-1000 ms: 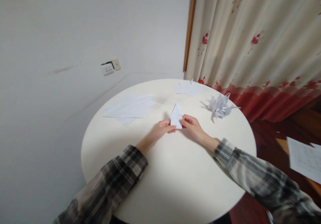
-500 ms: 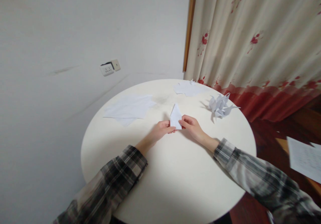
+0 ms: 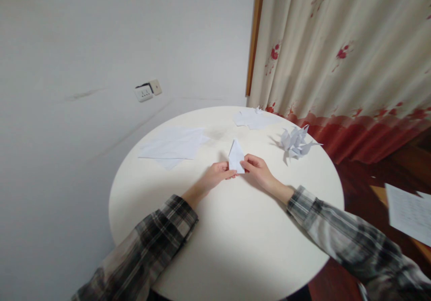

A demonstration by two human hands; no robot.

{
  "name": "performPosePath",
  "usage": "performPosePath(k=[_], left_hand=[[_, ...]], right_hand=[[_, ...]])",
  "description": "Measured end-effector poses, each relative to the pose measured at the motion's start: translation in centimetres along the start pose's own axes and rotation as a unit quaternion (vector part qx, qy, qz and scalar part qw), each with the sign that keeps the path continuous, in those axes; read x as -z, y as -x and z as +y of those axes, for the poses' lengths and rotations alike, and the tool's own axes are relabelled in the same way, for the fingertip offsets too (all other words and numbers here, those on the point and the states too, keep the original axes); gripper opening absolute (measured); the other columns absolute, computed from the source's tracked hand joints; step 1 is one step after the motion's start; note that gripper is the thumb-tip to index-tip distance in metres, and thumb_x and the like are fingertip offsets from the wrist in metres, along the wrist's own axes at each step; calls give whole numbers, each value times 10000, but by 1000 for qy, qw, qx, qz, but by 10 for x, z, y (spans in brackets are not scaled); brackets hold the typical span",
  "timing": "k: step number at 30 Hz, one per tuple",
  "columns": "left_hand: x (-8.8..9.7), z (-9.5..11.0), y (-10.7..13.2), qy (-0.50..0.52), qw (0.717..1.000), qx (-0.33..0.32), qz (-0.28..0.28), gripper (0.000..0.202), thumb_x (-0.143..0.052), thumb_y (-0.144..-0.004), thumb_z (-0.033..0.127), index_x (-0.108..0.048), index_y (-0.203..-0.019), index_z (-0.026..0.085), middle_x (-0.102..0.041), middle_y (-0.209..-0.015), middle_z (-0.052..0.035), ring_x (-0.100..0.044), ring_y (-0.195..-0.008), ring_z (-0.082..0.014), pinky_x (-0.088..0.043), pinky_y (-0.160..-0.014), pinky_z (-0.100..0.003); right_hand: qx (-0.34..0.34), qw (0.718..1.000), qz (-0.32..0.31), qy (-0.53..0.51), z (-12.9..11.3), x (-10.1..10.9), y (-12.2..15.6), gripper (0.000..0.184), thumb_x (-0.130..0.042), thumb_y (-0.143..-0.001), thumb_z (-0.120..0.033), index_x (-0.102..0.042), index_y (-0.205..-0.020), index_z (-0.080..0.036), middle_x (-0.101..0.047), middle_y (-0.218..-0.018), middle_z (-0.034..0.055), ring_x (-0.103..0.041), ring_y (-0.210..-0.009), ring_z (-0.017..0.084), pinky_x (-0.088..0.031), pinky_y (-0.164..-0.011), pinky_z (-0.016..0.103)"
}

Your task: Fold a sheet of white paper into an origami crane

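A small folded white paper (image 3: 236, 155) with a pointed top stands over the middle of the round white table (image 3: 235, 247). My left hand (image 3: 217, 174) pinches its lower left corner with closed fingers. My right hand (image 3: 256, 168) pinches its lower right edge, fingers curled. Both sleeves are plaid.
Flat white sheets (image 3: 175, 146) lie at the table's left rear, and more sheets (image 3: 252, 118) at the far edge. Several folded paper cranes (image 3: 296, 141) sit in a heap at the right rear. A curtain (image 3: 336, 58) hangs behind; printed paper (image 3: 409, 213) lies on a wooden surface at right.
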State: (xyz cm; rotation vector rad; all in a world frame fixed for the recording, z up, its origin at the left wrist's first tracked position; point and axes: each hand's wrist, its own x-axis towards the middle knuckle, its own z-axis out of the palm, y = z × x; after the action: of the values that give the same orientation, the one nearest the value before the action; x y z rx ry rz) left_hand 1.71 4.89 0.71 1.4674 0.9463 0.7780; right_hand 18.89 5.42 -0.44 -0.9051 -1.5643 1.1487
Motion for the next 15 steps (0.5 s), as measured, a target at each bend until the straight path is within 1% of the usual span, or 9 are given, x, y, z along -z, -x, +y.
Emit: performPosePath(k=[3, 5, 7, 10, 12, 15], left_hand=[[1, 0, 0, -5, 1000, -6, 2, 247, -583, -697, 341, -628, -807, 124, -606, -706, -27, -505, -645, -116, -374, -608, -230], [1, 0, 0, -11, 1000, -6, 14, 265, -574, -702, 359, -630, -803, 121, -609, -697, -32, -511, -648, -122, -383, -620, -237], [0, 1, -1, -10, 1000, -4, 27, 302, -565, -709, 387, -631, -824, 116, -616, -705, -41, -519, -657, -128, -390, -635, -245], [-1, 1, -2, 0, 1000, -6, 29, 345, -586, -695, 411, -620, -855, 108, -623, -737, -52, -520, -656, -125, -391, -629, -246], [-1, -1, -3, 6, 1000, -8, 29, 338, -617, -670, 401, -610, -835, 106, -614, -723, -46, -510, -636, -117, -385, -609, -239], [0, -9, -5, -4, 999, -12, 47, 297, -637, -650, 381, -599, -771, 112, -589, -672, -21, -500, -613, -110, -376, -584, -230]], right_hand=[[-1, 1000, 3, 5, 0, 0, 0, 262, -535, -742, -385, -465, -600, -177, -441, -570, -33, -398, -567, 96, -314, -549, 228], [-4, 1000, 6, 8, -1, 0, 0, 275, -536, -741, -400, -462, -599, -177, -442, -567, -33, -399, -567, 97, -318, -548, 228], [-3, 1000, 7, 8, -2, -1, 0, 283, -535, -742, -410, -464, -600, -176, -444, -565, -33, -399, -564, 96, -319, -545, 226], [-4, 1000, 4, 6, -2, -1, 0, 283, -538, -741, -411, -475, -603, -172, -457, -564, -33, -404, -558, 92, -321, -544, 224], [-9, 1000, 1, 5, -1, -1, -1, 269, -543, -738, -401, -490, -614, -168, -471, -570, -32, -415, -559, 91, -325, -547, 223], [-14, 1000, 4, 22, 0, -2, -1, 232, -580, -711, -374, -523, -639, -161, -488, -579, -34, -423, -553, 88, -330, -543, 218]])
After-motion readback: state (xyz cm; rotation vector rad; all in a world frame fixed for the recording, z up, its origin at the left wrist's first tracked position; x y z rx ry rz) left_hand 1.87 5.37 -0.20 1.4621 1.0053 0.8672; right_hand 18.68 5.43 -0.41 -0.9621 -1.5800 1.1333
